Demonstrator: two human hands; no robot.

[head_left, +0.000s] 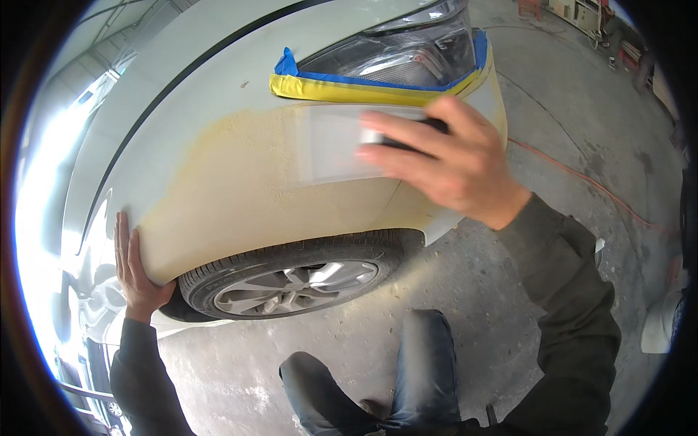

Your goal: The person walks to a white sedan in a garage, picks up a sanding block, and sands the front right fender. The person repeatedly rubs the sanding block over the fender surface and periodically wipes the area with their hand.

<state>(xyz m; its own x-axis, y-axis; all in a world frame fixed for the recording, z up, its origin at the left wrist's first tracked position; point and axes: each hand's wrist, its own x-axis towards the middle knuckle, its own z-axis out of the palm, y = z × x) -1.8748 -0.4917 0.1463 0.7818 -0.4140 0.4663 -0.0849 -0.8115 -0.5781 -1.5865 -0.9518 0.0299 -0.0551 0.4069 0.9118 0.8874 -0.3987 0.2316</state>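
My right hand (451, 156) is closed around a sanding block (392, 139) with a dark body and a white end. Motion blurs both, and a pale rectangular smear spreads to their left. They are over the front of a car's pale fender (240, 189), just below the headlight (407, 54). Yellowish-tan filler or primer patches, scuffed and dusty, cover the panel there. At the rear of the wheel arch my left hand (134, 272) lies against the fender, fingers stretched out, holding nothing. Blue and yellow masking tape (349, 89) runs along the headlight's lower edge.
Below the arch sits the wheel (291, 287) with its black tire. My bent knees (425, 356) are close beneath it. An orange hose or cord (596, 187) crosses the concrete floor (552, 116) at right. Shelving and equipment (582, 14) stand at the far right.
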